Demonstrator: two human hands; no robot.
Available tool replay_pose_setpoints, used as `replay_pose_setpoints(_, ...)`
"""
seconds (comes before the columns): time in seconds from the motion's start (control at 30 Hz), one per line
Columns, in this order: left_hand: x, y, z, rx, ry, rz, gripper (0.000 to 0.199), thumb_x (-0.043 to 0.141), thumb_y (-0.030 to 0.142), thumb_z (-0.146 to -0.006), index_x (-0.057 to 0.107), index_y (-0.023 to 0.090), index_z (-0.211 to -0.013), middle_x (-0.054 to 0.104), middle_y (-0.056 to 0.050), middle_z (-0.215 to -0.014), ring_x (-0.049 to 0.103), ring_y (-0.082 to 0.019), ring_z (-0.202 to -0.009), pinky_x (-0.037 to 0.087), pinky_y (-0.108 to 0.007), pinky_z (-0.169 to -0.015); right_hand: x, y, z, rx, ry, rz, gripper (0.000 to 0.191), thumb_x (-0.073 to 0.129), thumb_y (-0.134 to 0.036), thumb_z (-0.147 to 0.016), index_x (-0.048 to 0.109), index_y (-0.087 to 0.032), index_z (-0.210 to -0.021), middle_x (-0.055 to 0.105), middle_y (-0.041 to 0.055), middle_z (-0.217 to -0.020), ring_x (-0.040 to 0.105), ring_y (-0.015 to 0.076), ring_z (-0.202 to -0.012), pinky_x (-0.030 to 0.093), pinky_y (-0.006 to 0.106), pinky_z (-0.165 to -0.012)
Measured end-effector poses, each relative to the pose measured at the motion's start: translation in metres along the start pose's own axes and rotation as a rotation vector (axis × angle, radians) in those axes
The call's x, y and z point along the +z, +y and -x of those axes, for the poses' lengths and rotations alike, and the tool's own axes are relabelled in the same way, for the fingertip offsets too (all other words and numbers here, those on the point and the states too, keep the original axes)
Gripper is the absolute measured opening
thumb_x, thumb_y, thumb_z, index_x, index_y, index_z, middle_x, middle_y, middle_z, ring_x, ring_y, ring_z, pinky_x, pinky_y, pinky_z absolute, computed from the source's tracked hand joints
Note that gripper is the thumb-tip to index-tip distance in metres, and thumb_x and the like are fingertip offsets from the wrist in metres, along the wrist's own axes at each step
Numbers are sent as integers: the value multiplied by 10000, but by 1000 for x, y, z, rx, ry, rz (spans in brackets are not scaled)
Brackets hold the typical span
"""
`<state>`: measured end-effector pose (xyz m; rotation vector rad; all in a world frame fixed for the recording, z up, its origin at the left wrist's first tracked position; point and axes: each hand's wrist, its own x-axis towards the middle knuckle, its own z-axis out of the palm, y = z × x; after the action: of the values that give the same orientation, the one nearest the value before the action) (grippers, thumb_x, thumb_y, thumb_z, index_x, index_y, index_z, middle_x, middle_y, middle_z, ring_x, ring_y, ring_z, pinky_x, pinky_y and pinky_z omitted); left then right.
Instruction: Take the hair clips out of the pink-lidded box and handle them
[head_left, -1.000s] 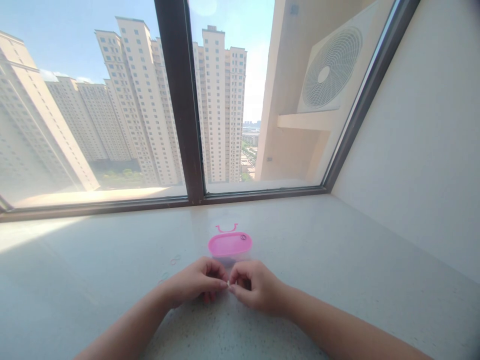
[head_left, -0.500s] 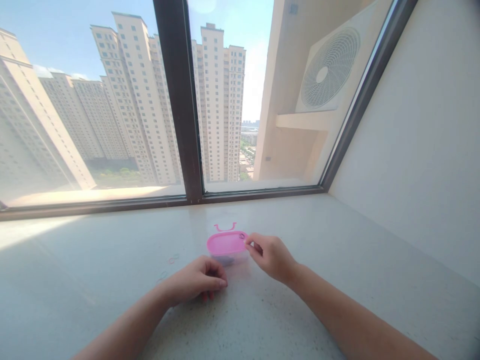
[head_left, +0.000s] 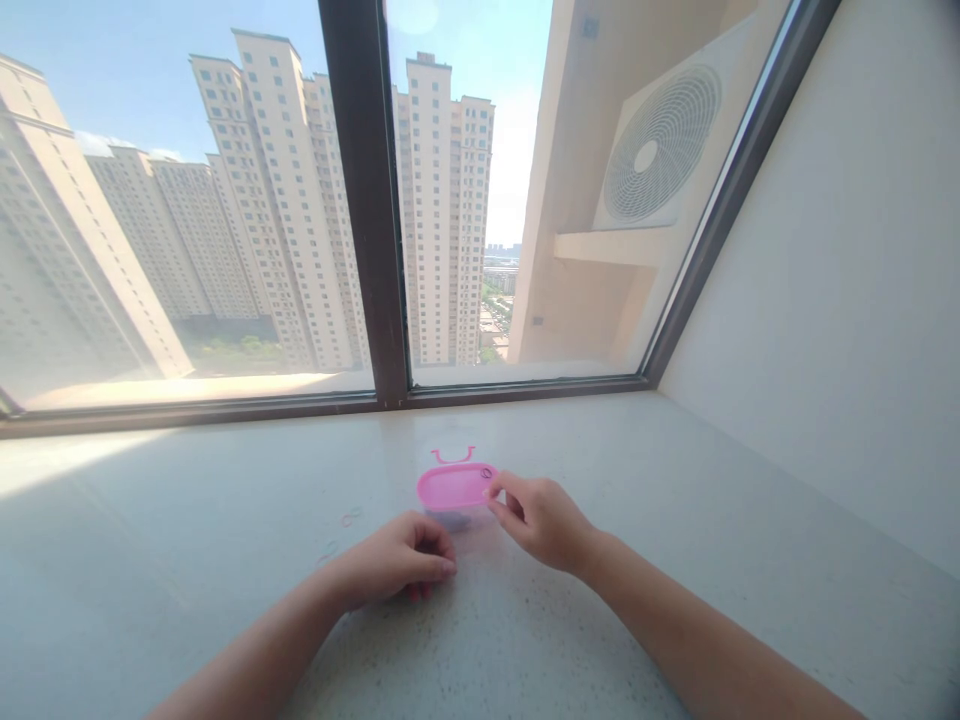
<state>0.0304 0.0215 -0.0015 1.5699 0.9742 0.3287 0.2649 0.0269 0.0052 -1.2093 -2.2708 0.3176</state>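
Observation:
A small clear box with a pink lid (head_left: 456,487) sits on the speckled stone sill (head_left: 525,640), and a thin dark ring (head_left: 487,472) lies on the lid's right end. My right hand (head_left: 540,520) is at that end, its fingertips at the lid's rim, though I cannot tell whether they pinch anything. My left hand (head_left: 394,560) rests curled just in front of the box, with nothing visible in it. A curved pink plastic piece (head_left: 453,456) lies behind the box. Several faint rubber bands (head_left: 351,516) lie left of it.
A pale wall (head_left: 810,300) rises along the sill's right side. Straight ahead, a dark-framed window (head_left: 375,200) meets the sill's far edge. Beyond the glass stand tower blocks and an outdoor air-conditioning unit (head_left: 660,145).
My right hand has moved from beside my left hand to the lid's right end. The small white item pinched between my hands is no longer visible. My left hand has stayed nearly still.

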Motion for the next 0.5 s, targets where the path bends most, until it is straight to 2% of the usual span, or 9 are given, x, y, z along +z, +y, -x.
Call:
replay_pose_setpoints(0.2,-1,1,1,-4,-25,-45,231,642,375,-691,609,152,-741,519,31,-610,480,-96,-515,383,-202,-474,-2,-2,1,-14,-6,10,194,514,-243,-836,602,-186,-999,559,-37,-568,466,96,-492,293,220,-538)
replay_pose_setpoints(0.4,-2,1,3,5,-62,-146,188,617,338,-711,620,153,-745,509,35,-560,470,-98,-494,355,-205,-480,2,-2,3,-47,44,-60,186,510,-212,-825,596,-171,-984,542,-41,-566,444,88,-486,307,211,-534)
replay_pose_setpoints(0.5,2,1,4,76,-18,-274,135,621,289,-698,638,156,-716,501,33,-568,455,-102,-534,339,-208,-509,5,-5,5,-64,55,-135,168,510,-208,-828,585,-160,-969,517,-49,-559,423,81,-480,309,203,-528)
